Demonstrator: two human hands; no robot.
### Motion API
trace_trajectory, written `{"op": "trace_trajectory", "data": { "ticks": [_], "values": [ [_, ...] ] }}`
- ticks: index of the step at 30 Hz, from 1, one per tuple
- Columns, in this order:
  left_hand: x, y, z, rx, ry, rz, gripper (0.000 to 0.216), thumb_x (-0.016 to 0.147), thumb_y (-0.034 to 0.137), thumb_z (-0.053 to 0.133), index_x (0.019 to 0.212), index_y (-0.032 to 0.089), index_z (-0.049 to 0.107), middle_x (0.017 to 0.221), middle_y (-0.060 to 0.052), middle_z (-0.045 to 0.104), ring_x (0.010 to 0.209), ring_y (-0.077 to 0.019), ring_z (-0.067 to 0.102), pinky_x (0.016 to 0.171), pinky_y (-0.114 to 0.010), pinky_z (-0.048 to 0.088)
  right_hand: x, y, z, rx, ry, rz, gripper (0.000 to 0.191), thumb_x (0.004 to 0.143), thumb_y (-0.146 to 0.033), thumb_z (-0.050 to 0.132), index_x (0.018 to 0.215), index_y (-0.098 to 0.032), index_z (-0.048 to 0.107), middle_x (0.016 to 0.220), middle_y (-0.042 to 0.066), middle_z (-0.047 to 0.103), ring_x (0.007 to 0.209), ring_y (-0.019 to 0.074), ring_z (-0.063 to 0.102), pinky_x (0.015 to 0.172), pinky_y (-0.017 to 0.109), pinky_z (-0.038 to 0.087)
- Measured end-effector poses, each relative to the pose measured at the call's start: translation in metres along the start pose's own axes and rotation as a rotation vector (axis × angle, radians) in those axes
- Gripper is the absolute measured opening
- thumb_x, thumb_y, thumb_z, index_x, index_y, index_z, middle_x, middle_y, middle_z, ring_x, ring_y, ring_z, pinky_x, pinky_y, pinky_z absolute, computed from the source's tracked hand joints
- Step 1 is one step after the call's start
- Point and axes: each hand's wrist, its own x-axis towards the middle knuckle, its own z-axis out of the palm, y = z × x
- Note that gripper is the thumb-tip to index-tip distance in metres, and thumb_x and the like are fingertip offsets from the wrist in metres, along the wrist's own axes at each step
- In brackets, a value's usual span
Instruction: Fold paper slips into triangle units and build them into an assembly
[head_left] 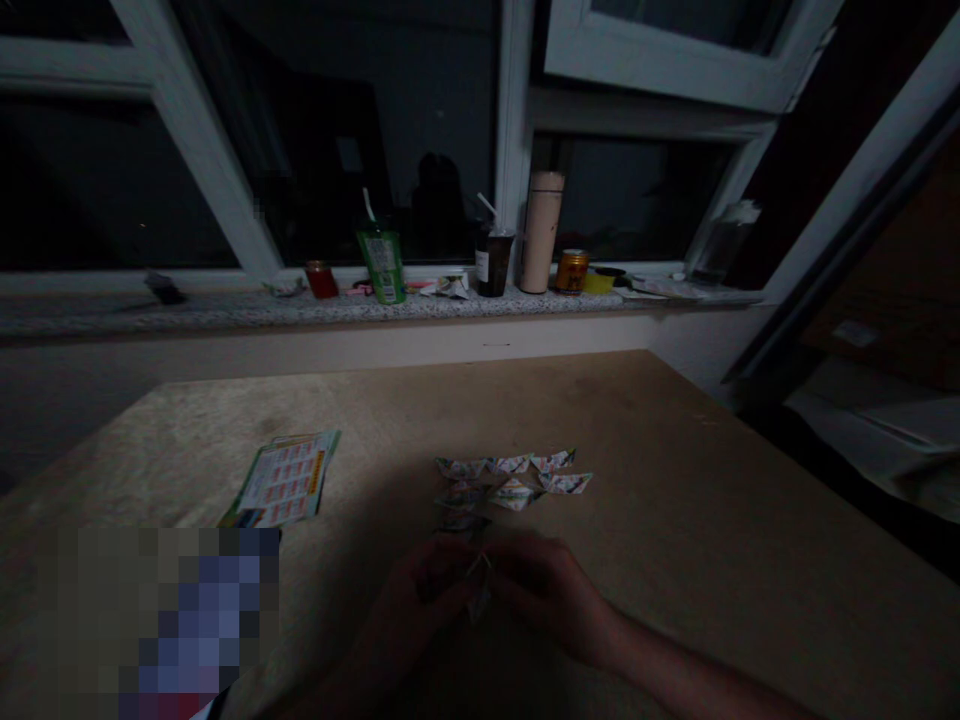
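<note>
Hands are meeting low in the head view, close to the person's body, and the room is very dark. The left hand (420,600) and the right hand (547,590) are both pinching one small piece of paper (478,590) between them. Fingers are curling in tight around it, so both hands are closed on the paper, not wide. The paper is looking bent and crumpled, like it is being folded, but it is too dark to see the fold well.

Just past the fingers, a bunch of little folded paper shapes (514,480) is lying on the table (712,500). They are sitting close together, some touching. Farther out, to the left of the left hand, a printed sheet (289,480) is lying flat. Well beyond the hands, a windowsill (187,310) is holding a green cup (381,265), a dark cup (495,262), a tall flask (541,232) and a small can (572,272).

To fold this well, I think the hands should be holding the paper steady, lining up the edges, and pressing each crease slowly. Working in more light would be helping too.
</note>
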Motion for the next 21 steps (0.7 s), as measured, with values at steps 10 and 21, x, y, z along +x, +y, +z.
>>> {"op": "trace_trajectory", "data": {
  "ticks": [10,21],
  "values": [
    [0.0023,-0.0009,-0.0028,0.039,-0.02,0.003,0.023,0.074,0.025,0.067,0.097,0.019,0.066,0.097,-0.005,0.071,0.095,-0.0254,0.063,0.084,-0.034,0.046,-0.0029,-0.0033,-0.0029,-0.041,-0.065,-0.066,0.032,0.088,-0.02,0.053,0.119,-0.022,0.061,0.094,0.005,0.071,0.089,0.0199,0.065,0.081,0.031,0.05],
    [-0.0066,0.001,0.0014,0.142,-0.12,-0.074,0.025,0.083,0.037,0.055,0.079,0.017,0.07,0.071,-0.001,0.07,0.071,-0.022,0.064,0.069,-0.028,0.047,-0.0018,-0.0043,-0.0046,-0.213,-0.082,-0.207,0.027,0.093,-0.02,0.049,0.117,-0.022,0.061,0.1,0.006,0.07,0.089,0.0175,0.065,0.08,0.027,0.047]
  ]
}}
